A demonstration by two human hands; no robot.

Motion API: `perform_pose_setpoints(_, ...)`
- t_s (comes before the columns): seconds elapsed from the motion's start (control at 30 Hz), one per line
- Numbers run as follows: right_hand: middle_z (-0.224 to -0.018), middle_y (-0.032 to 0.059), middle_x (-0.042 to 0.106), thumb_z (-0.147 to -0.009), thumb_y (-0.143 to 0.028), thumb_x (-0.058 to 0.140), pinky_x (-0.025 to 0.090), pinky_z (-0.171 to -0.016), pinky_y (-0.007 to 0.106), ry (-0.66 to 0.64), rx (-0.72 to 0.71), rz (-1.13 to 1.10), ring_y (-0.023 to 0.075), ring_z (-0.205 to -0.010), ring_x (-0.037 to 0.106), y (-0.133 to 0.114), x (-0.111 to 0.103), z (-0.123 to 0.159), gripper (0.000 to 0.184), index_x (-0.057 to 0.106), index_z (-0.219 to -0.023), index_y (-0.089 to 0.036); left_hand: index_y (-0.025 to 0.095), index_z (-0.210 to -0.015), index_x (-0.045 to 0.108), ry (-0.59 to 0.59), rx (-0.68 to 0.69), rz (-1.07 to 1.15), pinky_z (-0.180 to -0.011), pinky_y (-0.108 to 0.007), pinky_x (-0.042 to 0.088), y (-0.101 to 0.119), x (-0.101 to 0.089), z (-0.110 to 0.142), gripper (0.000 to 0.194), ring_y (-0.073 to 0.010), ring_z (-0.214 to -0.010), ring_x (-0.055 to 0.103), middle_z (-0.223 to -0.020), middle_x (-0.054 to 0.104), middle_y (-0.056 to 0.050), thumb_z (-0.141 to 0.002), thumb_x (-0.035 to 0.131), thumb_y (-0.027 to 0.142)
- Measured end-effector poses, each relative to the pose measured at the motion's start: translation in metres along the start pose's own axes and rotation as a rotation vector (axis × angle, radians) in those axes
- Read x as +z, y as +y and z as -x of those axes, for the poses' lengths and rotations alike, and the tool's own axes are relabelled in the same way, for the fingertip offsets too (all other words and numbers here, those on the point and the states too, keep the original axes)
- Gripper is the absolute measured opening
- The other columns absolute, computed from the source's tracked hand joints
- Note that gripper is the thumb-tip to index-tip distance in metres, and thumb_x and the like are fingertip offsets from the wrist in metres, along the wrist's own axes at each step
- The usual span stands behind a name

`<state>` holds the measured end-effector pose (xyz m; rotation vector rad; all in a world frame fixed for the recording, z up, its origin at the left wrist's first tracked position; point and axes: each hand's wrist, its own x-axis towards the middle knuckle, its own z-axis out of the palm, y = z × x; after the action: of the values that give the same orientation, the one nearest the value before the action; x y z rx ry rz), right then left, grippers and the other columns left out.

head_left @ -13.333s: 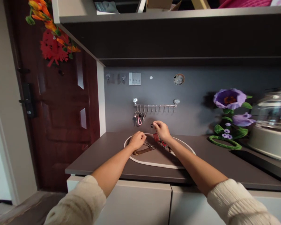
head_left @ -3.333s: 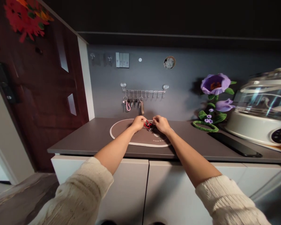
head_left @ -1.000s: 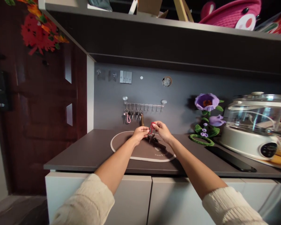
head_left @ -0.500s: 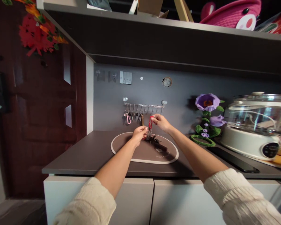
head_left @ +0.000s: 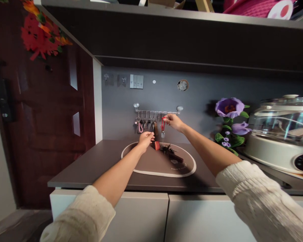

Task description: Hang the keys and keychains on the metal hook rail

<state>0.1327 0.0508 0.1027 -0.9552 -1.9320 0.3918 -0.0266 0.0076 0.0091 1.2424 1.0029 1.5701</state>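
Observation:
My right hand is raised to the metal hook rail on the grey wall and pinches a red-looped key ring, its key hanging below. Several key rings hang on the rail's left hooks, one with a pink loop. My left hand hovers lower, over the oval brown mat, fingers curled; a small red tag lies just right of it. A dark bunch of keys lies on the mat.
A purple fabric flower stands at the wall on the right, with a glass-lidded white appliance beyond it. A dark red door with paper flowers is on the left. A shelf with boxes runs overhead.
My right hand has lifted the red-looped key ring from just above the mat up to the hook rail. My left hand has let go of it and stayed low over the mat.

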Motion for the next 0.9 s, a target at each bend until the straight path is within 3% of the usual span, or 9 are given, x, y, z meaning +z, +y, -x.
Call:
perform_pose_setpoints(0.23, -0.053, -0.0036, 0.048, -0.072, -0.027, 0.056, 0.036, -0.053, 0.022, 0.062, -0.041, 0.097, 0.0079, -0.05, 0.042, 0.007, 0.004, -0.025, 0.012, 0.053, -0.068, -0.016, 0.014, -0.061, 0.055, 0.007, 0.304, -0.354, -0.053, -0.021, 0.034, -0.024, -0.021, -0.007, 0.019, -0.0085, -0.048, 0.046, -0.054, 0.054, 0.001, -0.072, 0.053, 0.03)
perform_pose_setpoints(0.4, -0.055, -0.0011, 0.054, -0.07, -0.026, 0.057, 0.038, -0.056, 0.023, 0.131, -0.031, 0.183, 0.0098, -0.053, 0.047, 0.015, 0.01, -0.041, 0.012, 0.058, -0.071, -0.015, 0.016, -0.061, 0.057, 0.038, 0.44, -0.53, -0.06, -0.022, 0.034, -0.03, -0.025, -0.01, 0.02, -0.011, -0.057, 0.049, -0.059, 0.057, 0.0, -0.074, 0.051, 0.029)
perform_pose_setpoints(0.9, -0.073, 0.0049, 0.063, -0.071, -0.018, 0.055, 0.04, -0.067, 0.027, 0.259, 0.015, 0.48, 0.015, -0.068, 0.054, 0.014, 0.023, -0.062, 0.018, 0.067, -0.083, -0.015, 0.018, -0.065, 0.057, 0.067, 0.511, -0.673, -0.066, -0.025, 0.034, -0.037, -0.024, -0.011, 0.019, -0.0146, -0.068, 0.051, -0.069, 0.059, -0.005, -0.078, 0.047, 0.027)
